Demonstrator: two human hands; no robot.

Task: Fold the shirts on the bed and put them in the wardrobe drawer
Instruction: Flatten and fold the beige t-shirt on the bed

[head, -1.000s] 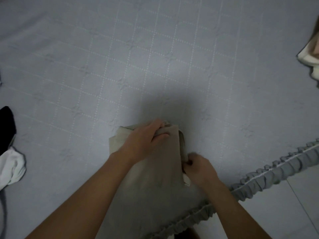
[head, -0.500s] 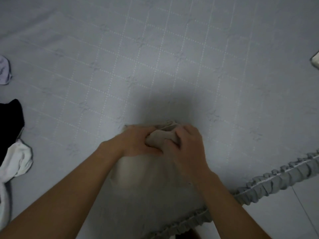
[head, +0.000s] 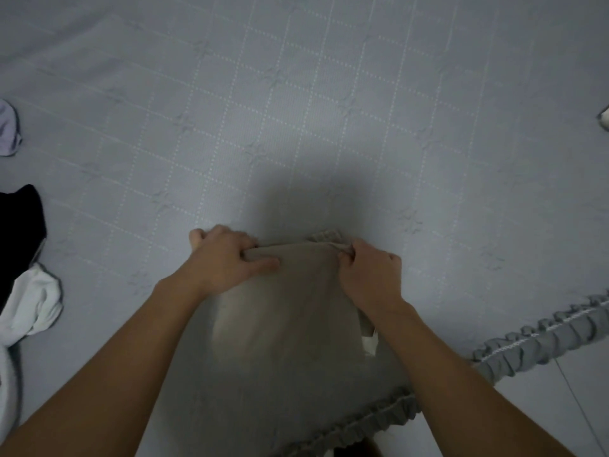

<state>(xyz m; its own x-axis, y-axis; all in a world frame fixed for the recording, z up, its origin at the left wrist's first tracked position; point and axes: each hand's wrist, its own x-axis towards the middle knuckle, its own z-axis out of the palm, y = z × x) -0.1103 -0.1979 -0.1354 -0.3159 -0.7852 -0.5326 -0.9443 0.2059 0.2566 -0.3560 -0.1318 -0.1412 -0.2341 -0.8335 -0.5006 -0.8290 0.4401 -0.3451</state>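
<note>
Near the ruffled front edge of the pale grey quilted bedspread, you hold the beige fabric shirt by its far edge with both hands. Your left hand grips the left corner, thumb on top and fingers curled under the cloth; your right hand pinches the right corner in curled fingers. Half a second ago both hands were bunched together at the middle of that edge; they have since drawn apart to the corners, and a second ago the right hand was lower down the garment's right side. Judgement: you have gathered the fold and are now spreading and squaring it, so this shirt is partly folded, not yet finished, and not yet stowed. Shirt location: flat on the bed, just in front of you, its near end overhanging towards the frill. Containers: no wardrobe or drawer is in view, so its contents cannot be reported. Outstanding items on the bed: a black garment and a white garment at the left edge, touching each other, well apart from the beige shirt.
</note>
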